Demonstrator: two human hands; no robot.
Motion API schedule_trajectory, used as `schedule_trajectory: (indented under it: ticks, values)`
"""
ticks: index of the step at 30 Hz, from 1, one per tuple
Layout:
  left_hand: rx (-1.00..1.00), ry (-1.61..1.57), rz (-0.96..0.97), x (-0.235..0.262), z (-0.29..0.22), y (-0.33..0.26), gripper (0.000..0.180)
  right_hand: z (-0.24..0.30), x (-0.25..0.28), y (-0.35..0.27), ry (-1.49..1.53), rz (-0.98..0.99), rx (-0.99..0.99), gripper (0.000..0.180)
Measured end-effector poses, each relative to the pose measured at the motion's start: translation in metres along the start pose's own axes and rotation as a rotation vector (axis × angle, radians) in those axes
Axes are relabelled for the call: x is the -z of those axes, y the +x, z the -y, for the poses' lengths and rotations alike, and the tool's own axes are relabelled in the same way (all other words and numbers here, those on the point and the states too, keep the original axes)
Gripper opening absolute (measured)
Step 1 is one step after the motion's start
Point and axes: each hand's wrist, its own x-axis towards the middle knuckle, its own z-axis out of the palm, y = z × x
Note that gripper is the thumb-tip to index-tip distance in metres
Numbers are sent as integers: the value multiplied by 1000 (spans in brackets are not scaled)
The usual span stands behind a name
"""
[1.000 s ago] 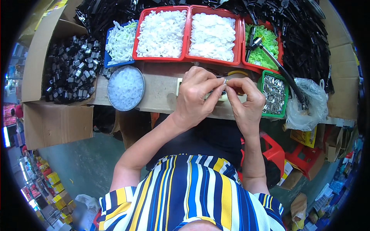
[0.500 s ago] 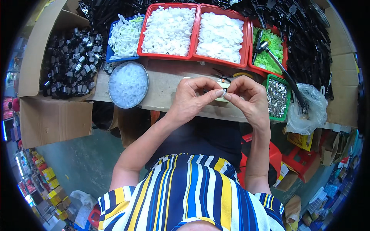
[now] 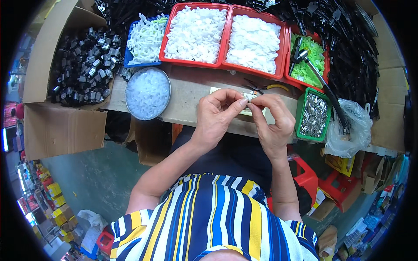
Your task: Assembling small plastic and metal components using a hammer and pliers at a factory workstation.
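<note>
Both hands meet over the near edge of the bench, their fingertips pinched around one small white plastic piece (image 3: pixel 248 98). My left hand (image 3: pixel 219 114) holds it between thumb and index finger. From the other side, my right hand (image 3: pixel 274 119) grips it with thumb and index finger. Most of the piece is covered by the fingers, so its full shape is hidden. Just behind and under the fingertips lies a pale yellow block (image 3: pixel 247 112) on the bench. Pliers with a yellow handle (image 3: pixel 277 87) rest beyond my right hand.
Red trays of white plastic parts (image 3: pixel 196 37) line the back, beside a blue tray (image 3: pixel 129 55) and a red tray of green pieces (image 3: pixel 310 50). A round metal dish (image 3: pixel 167 102) sits left; a green tray (image 3: pixel 298 126) of metal parts, right. A cardboard box (image 3: pixel 37 78) holds black parts.
Both hands have shifted slightly, and the right fingers are now straighter around the white piece. The view has tilted a little, moving the trays slightly in the picture.
</note>
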Motion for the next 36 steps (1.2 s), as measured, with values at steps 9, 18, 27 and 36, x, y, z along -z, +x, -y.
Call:
schedule_trajectory:
  ticks: [9,18,27,36]
  values:
    - [-324,622,-99,12,-7,-15,10,-12,-7,1,-76,148,50,14]
    - [-874,1223,-33,34,17,-13,22,-22,-15,4,-186,327,39,12]
    - [-1041,1417,47,46,23,-4,25,-16,-20,8,-234,356,23,11]
    - [-1072,1586,130,42,13,-1,22,-16,-19,8,-236,360,-27,16]
